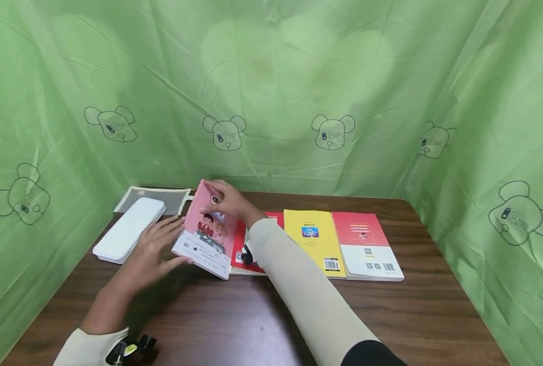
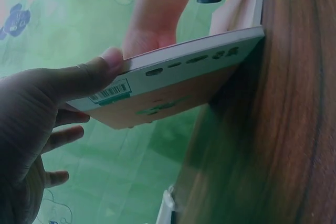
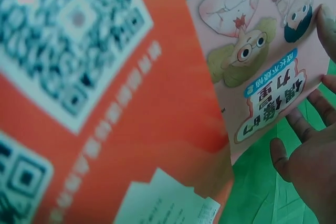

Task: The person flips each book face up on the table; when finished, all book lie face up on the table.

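Observation:
A pink picture-cover book [image 1: 217, 229] with a white lower band is tilted up off the table. My right hand [image 1: 230, 203] grips it near the top, thumb on the front cover. Beside its left edge is my left hand [image 1: 154, 251], fingers straight and spread. In the left wrist view that hand's thumb [image 2: 107, 62] touches the bottom edge of the book [image 2: 173, 59], whose back shows a barcode. The right wrist view has the title side of the pink book [image 3: 257, 61] behind a near red cover [image 3: 173, 114] with QR codes.
Right of the pink book lie a red book [image 1: 239, 249], partly hidden by the right arm, a yellow book [image 1: 317, 244] and a red-and-white book [image 1: 367, 246]. At left a white case [image 1: 129, 229] overlaps a grey mesh pouch [image 1: 177, 199]. Green cloth [image 1: 271, 91] surrounds the wooden table [image 1: 234, 320].

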Tool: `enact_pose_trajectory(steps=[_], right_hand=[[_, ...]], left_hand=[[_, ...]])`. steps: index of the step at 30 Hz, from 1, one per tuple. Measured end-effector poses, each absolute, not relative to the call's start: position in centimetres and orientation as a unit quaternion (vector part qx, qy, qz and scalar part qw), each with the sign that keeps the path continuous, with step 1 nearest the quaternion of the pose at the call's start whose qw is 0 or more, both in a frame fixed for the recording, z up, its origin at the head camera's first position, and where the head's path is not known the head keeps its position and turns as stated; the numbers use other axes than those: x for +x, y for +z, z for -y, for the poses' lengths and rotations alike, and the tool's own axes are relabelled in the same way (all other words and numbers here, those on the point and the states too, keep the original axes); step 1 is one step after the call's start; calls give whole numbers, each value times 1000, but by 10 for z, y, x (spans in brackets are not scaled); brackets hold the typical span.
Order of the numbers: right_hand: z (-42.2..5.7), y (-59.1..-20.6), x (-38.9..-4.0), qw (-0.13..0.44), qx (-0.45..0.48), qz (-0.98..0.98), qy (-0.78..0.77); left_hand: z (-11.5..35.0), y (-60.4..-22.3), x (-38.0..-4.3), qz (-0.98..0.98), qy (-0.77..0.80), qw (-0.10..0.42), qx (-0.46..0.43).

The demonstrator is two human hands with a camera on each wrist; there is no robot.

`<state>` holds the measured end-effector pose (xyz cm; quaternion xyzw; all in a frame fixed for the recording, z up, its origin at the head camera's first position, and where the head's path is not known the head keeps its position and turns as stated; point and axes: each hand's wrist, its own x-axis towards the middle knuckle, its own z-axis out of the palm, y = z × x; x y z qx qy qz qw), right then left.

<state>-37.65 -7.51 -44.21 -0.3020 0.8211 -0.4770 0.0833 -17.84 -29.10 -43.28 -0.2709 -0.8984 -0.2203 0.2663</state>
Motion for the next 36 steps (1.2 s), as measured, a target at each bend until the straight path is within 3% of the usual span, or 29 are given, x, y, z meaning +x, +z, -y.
enact_pose_trajectory(steps=[19,31,36], right_hand=[[87,-448,-373,105,-296,-827,-467],[89,-450,-372,116,-301,-830,-455],[79,-453,-374,134,-311,-834,-436]], left_hand=[[313,-457,-178,901,-249,258,-245],[319,-460,-179,921,-257,206,-209],[325,-467,-181,945,-224,147,-186]])
